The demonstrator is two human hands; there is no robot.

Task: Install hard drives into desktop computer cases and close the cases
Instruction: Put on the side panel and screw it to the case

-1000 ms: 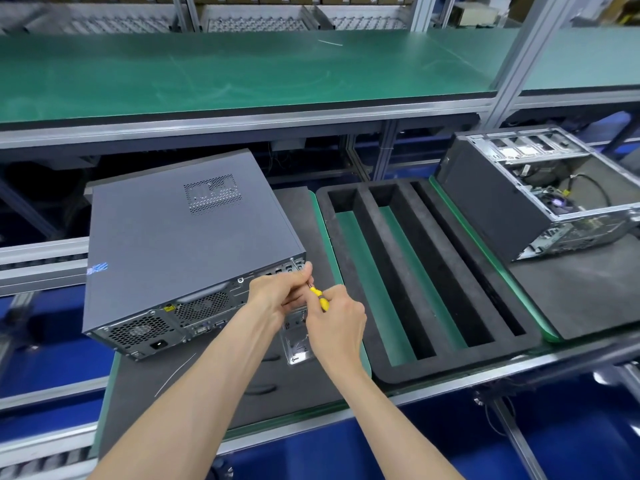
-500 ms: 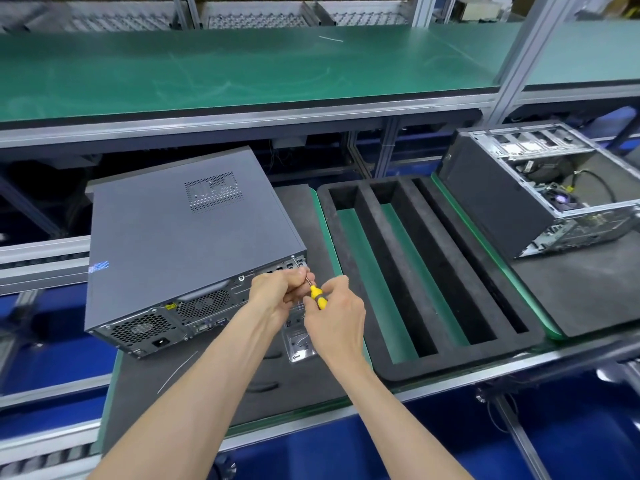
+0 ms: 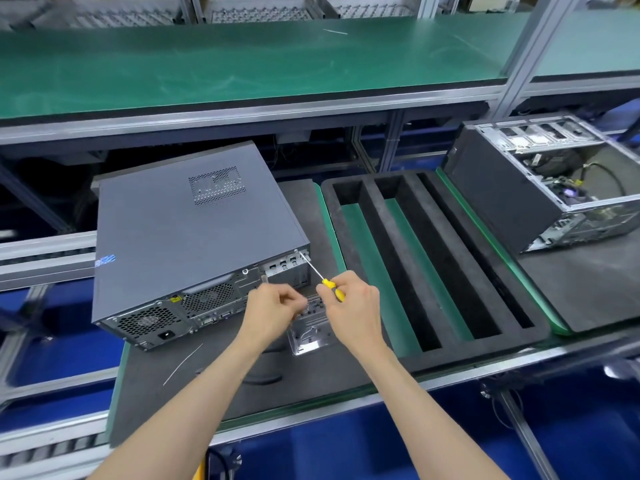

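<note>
1. A long counter point(image 3: 450, 370) with a metal front rail carries dark mats.
2. On the left mat point(image 3: 221, 386) lies a closed grey computer case point(image 3: 194, 233) and a small clear tray point(image 3: 313, 336).
3. A black foam tray point(image 3: 436, 258) with long slots sits in the middle.
4. An open computer case point(image 3: 540, 188) rests on the far right mat point(image 3: 595, 296).

The closed computer case point(image 3: 194, 230) is dark grey with a perforated vent patch and a small blue sticker point(image 3: 105, 260). The screwdriver point(image 3: 333, 289) has a yellow handle with a black band. The foam tray point(image 3: 429, 258) is black over green, and the upper shelf point(image 3: 242, 64) is green.
</note>
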